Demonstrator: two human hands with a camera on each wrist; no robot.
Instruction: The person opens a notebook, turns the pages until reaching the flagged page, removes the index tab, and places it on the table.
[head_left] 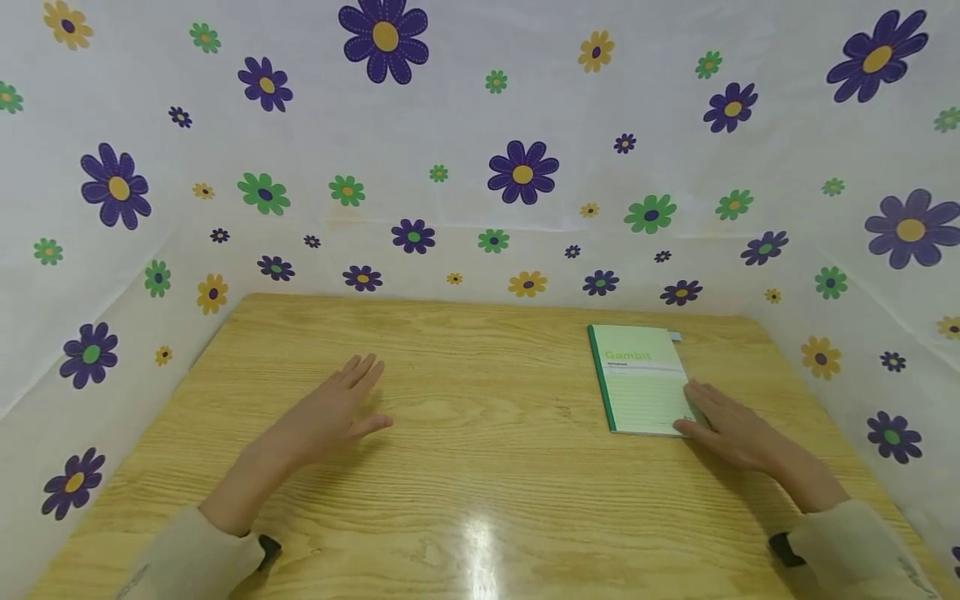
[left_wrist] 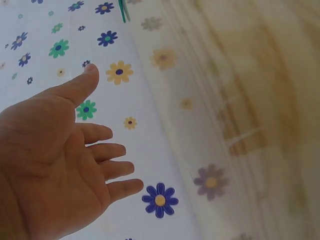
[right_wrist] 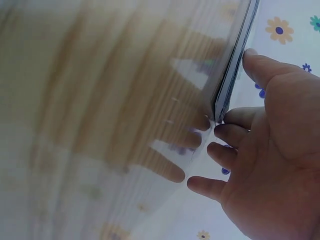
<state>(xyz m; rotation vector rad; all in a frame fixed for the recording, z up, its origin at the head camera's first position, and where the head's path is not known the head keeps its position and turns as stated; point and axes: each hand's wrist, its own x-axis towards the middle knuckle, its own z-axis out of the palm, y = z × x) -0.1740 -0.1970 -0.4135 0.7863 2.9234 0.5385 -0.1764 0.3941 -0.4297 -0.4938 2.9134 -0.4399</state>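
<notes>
A pale green notebook (head_left: 637,375) with a dark green spine and the word "Gambit" on its cover lies flat toward the back right of the wooden table. My right hand (head_left: 723,429) is at its right edge, thumb and fingertips touching the side near the front corner. In the right wrist view the notebook's page edge (right_wrist: 234,62) meets the fingers of the right hand (right_wrist: 280,150), which are extended. My left hand (head_left: 322,421) hovers over the left part of the table, palm turned inward, fingers straight, holding nothing. In the left wrist view, the left hand (left_wrist: 65,160) has its thumb spread.
The glossy wood-grain table (head_left: 450,467) reflects light near its front. White cloth (head_left: 450,125) printed with purple, green and yellow flowers stands around its back and both sides. A small pale tab (head_left: 676,336) sticks out at the notebook's upper right corner.
</notes>
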